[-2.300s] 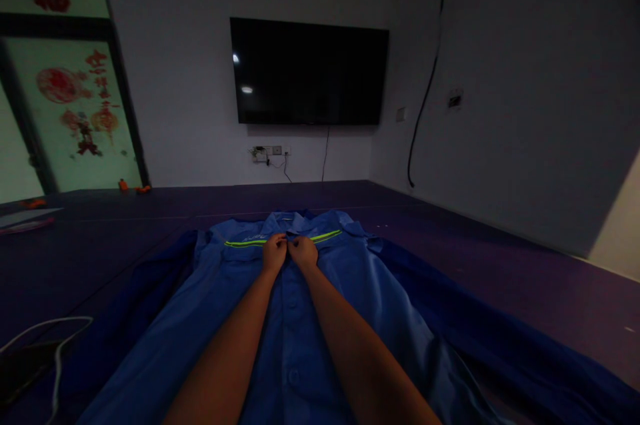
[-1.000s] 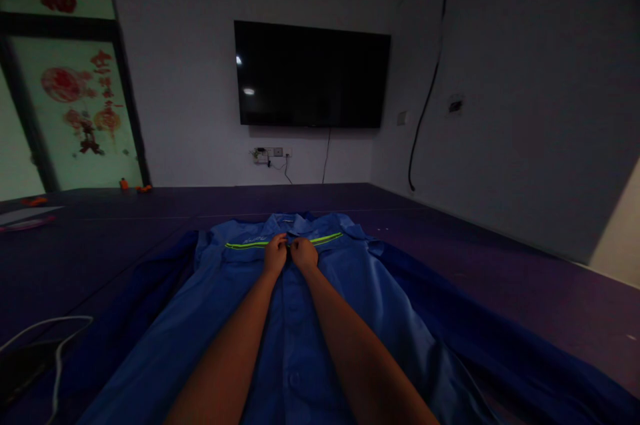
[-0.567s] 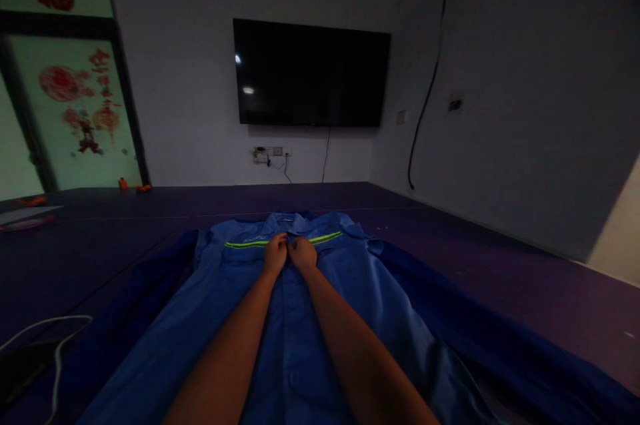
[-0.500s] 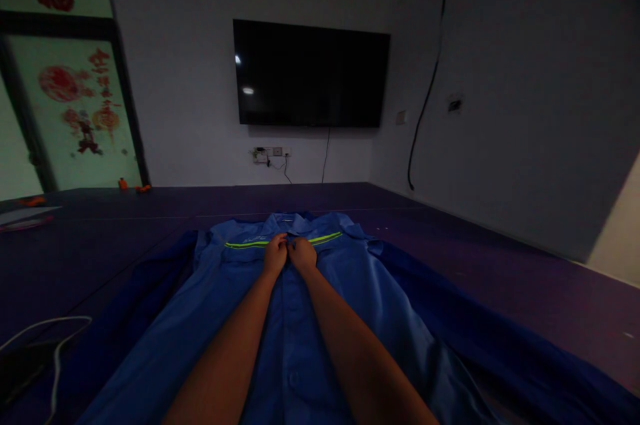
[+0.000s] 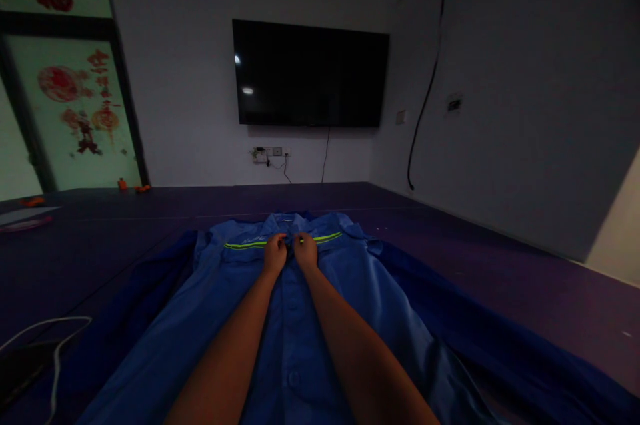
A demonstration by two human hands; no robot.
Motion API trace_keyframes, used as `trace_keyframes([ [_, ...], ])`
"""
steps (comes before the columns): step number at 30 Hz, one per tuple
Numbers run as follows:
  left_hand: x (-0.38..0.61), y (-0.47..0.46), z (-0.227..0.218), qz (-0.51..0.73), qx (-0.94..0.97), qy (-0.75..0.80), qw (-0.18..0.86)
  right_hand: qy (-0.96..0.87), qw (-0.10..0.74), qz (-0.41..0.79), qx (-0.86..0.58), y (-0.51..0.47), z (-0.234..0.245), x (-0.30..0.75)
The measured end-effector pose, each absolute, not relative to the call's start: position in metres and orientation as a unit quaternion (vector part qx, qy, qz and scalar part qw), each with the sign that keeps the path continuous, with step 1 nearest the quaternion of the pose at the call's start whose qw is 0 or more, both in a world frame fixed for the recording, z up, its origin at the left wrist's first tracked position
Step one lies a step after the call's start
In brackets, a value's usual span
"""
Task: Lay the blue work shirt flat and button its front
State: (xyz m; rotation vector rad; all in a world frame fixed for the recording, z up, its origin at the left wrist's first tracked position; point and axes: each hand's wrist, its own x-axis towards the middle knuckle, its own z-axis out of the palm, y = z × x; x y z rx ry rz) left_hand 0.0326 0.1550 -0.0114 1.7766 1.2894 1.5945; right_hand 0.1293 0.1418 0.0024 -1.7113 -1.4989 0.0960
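A blue long-sleeved work shirt (image 5: 345, 278) lies spread out face up, its collar at the far end and its darker sleeves out to both sides. A yellow-green stripe crosses its chest, and buttons run down the front placket. My left hand (image 5: 275, 255) is closed at the placket just below the collar, fingertips pinching the fabric. Close beside it on the right, my right hand (image 5: 305, 251) is also closed on the shirt front, with a small gap between the two. Whether a button sits between the fingers is too small to tell.
The shirt rests on a purple surface (image 5: 165, 205) reaching to the wall. At the lower left lie a white cable (image 5: 57, 358) and a dark object (image 5: 25, 371). Small orange items (image 5: 143, 189) stand near the glass door. A television (image 5: 310, 75) hangs on the far wall.
My right hand has shifted slightly to the right, opening a gap from my left hand. The left hand and the shirt stay about where they were.
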Motion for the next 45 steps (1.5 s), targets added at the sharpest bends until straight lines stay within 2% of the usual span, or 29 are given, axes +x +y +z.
trace_keyframes([
  [6,0.037,0.159,-0.015,0.563,0.637,0.442,0.286,-0.597,0.504,0.077,-0.619,0.147,-0.001,0.129],
  [10,0.039,0.163,-0.016,0.560,0.612,0.447,0.334,-0.612,0.517,0.089,-0.591,0.153,-0.006,0.130],
  [19,0.029,0.164,-0.022,0.593,0.546,0.486,0.338,-0.690,0.409,0.078,-0.592,0.153,-0.013,0.133],
  [25,0.026,0.149,-0.019,0.583,0.566,0.490,0.317,-0.748,0.335,0.063,-0.569,0.138,-0.010,0.128],
  [32,0.019,0.120,-0.021,0.543,0.606,0.493,0.307,-0.798,0.184,-0.006,-0.573,0.110,-0.014,0.123],
  [38,0.014,0.101,-0.025,0.516,0.634,0.504,0.279,-0.795,0.166,-0.023,-0.584,0.085,-0.015,0.128],
  [45,0.014,0.096,-0.025,0.468,0.689,0.523,0.180,-0.804,0.180,-0.004,-0.567,0.068,-0.008,0.134],
])
